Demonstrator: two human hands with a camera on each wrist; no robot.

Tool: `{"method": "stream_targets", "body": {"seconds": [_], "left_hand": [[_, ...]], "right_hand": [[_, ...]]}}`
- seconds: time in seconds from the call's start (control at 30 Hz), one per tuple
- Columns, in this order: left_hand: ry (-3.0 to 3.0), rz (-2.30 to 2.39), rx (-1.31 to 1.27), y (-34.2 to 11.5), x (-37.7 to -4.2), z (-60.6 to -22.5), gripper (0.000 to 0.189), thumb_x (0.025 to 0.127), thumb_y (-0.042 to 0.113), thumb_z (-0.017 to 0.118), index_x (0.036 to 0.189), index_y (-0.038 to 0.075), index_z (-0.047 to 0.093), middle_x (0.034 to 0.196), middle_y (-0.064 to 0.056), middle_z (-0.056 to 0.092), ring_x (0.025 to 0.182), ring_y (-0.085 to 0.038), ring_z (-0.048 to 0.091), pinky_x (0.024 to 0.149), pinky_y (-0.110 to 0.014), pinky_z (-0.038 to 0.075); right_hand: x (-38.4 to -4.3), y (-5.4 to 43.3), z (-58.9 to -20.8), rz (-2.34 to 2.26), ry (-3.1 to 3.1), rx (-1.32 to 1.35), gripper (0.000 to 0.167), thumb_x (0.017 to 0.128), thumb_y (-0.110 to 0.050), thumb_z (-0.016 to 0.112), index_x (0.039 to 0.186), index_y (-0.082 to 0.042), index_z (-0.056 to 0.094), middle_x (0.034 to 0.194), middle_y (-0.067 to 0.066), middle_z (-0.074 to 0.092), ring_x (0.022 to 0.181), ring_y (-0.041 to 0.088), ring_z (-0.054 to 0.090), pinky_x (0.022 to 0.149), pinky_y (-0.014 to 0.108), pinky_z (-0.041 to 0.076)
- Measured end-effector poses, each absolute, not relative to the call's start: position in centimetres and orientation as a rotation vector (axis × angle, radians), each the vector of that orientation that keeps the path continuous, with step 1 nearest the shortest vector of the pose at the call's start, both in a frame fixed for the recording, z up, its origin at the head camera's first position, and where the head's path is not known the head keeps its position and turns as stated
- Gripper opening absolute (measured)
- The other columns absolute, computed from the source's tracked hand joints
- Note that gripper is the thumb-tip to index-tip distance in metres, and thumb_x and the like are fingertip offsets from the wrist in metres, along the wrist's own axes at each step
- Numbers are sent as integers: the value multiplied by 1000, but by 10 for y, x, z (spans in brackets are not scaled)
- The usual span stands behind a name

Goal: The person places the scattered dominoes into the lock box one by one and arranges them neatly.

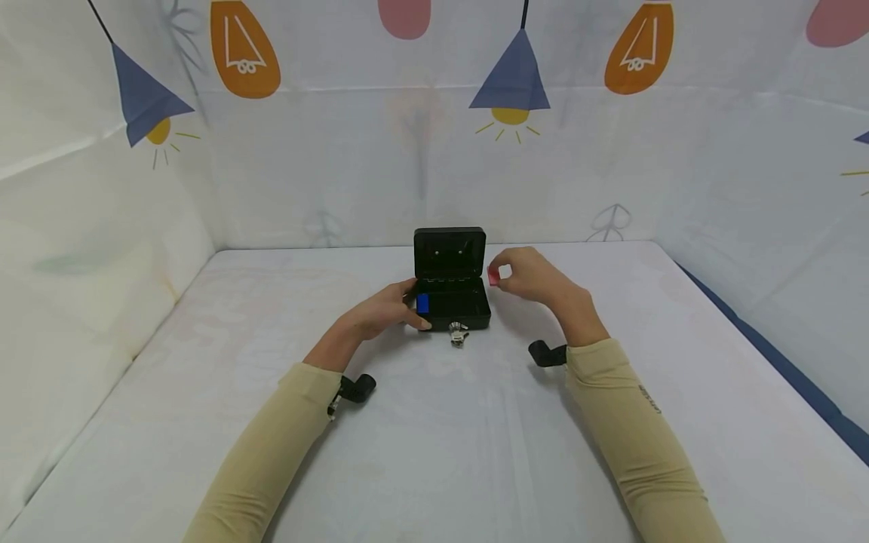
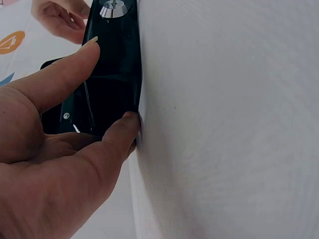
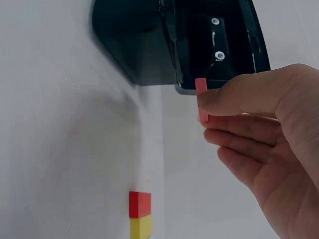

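A black cash box (image 1: pixel 453 307) stands with its lid (image 1: pixel 449 253) raised, and a blue block (image 1: pixel 423 303) lies inside at the left. A lock with keys (image 1: pixel 458 334) is on its front. My left hand (image 1: pixel 382 311) holds the box's left end, with the thumb (image 2: pixel 75 69) toward the front and the fingers at the side. To the right of the box, my right hand (image 1: pixel 532 276) pinches a small pinkish-red block (image 3: pixel 201 87) between thumb and fingertips, at about the height of the lid's hinge in the head view.
In the right wrist view, a red block (image 3: pixel 140 204) and a yellow block (image 3: pixel 141 227) sit together on the white tabletop (image 1: pixel 434 452). A white printed curtain (image 1: pixel 339 166) rises behind the table. Each wrist carries a black camera (image 1: pixel 547 354).
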State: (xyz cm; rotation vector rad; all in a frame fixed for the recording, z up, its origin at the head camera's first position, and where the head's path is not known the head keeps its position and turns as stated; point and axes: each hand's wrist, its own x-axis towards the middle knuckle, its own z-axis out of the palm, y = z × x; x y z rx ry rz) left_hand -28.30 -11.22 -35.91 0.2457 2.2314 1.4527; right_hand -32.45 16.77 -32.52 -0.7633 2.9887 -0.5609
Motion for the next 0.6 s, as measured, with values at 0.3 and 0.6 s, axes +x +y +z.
{"method": "stream_targets", "body": {"seconds": [0.3, 0.6], "left_hand": [[2235, 1449, 254, -112, -282, -359, 106, 81, 4, 76, 161, 15, 7, 169, -6, 11, 156, -26, 7, 125, -51, 16], [2240, 1445, 248, -114, -284, -361, 107, 81, 5, 77, 161, 15, 6, 169, -6, 9, 157, -26, 6, 126, -50, 16]], "right_hand": [[-319, 158, -323, -556, 2978, -850, 20, 88, -7, 65, 106, -2, 73, 119, 15, 71, 117, 34, 61, 100, 47, 50], [-316, 153, -322, -533, 2970, -881, 20, 88, -7, 65, 106, -1, 73, 122, 17, 69, 119, 36, 60, 100, 49, 50]]}}
